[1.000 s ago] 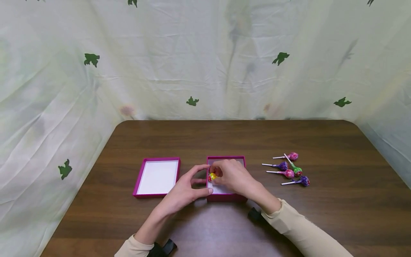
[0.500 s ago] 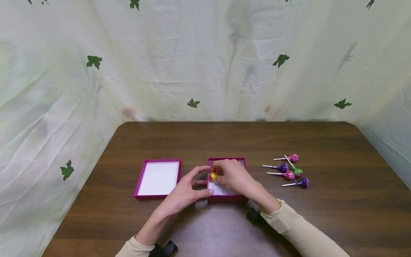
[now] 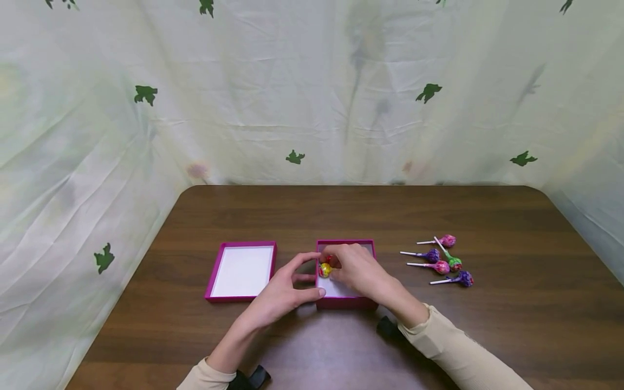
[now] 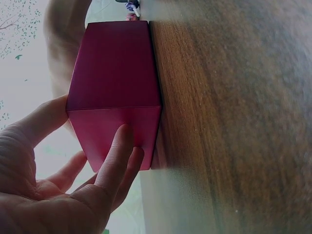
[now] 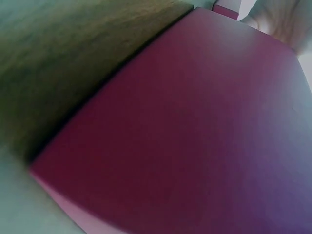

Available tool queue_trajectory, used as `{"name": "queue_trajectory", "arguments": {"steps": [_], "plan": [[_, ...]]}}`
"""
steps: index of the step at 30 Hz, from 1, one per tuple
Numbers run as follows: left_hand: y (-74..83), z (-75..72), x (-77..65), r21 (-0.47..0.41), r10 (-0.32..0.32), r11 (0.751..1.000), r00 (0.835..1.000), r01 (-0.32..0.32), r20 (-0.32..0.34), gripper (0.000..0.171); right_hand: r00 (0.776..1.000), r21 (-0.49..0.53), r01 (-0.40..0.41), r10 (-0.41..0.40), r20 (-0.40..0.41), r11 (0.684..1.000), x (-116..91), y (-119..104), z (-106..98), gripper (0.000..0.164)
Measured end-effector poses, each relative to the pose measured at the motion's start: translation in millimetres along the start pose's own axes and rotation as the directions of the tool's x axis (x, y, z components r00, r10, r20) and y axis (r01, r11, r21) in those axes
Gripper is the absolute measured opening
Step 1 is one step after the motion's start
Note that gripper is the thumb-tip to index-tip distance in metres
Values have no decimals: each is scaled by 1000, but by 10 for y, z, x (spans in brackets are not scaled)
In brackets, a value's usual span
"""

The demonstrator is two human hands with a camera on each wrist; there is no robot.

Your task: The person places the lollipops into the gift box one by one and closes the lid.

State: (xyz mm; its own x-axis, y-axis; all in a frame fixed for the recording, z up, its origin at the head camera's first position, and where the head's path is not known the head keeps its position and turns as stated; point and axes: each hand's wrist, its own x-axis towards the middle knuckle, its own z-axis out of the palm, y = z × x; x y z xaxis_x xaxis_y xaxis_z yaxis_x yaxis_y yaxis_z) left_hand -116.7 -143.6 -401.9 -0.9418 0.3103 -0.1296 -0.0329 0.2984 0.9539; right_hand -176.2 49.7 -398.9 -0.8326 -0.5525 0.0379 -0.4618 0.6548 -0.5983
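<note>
A magenta box with a white inside stands open-topped on the table. My left hand steadies its left side, thumb and index finger at the rim. In the left wrist view, the other fingertips lie nearly straight against the outer wall. My right hand reaches into the box from the right, fingers curled down by a yellow-wrapped lollipop near the left wall. A bit of red shows just behind it, and the hand hides much of the interior. The right wrist view is filled by the box wall.
The magenta lid, white inside up, lies left of the box. To the right are several lollipops: purple, pink and green ones among them. A pale curtain hangs behind the brown table.
Both hands stay at the box with little movement. The right thumb has drawn slightly back, and more of the yellow lollipop shows. The whole head view has shifted a little.
</note>
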Motion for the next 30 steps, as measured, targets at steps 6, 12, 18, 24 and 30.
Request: {"name": "queue_trajectory", "arguments": {"steps": [6,12,18,24,30], "plan": [[-2,3,1,0,-4,1000,1000,4,-4,64,999,-10,34,-35,-32,999,-42,-11,-42,25],[-6,8,3,1,7,1000,1000,-7,-9,64,997,-19,52,-53,-50,998,-119,-32,-121,20],[-4,5,5,-5,8,1000,1000,-8,1,64,995,-8,68,-68,-67,998,-237,-21,-216,22],[-6,1,5,1,1,1000,1000,-1,6,65,988,5,113,-112,-108,994,-400,14,-325,24],[-3,0,7,11,-3,1000,1000,2,1,65,973,44,178,-169,-158,983,-563,73,-393,24]]}}
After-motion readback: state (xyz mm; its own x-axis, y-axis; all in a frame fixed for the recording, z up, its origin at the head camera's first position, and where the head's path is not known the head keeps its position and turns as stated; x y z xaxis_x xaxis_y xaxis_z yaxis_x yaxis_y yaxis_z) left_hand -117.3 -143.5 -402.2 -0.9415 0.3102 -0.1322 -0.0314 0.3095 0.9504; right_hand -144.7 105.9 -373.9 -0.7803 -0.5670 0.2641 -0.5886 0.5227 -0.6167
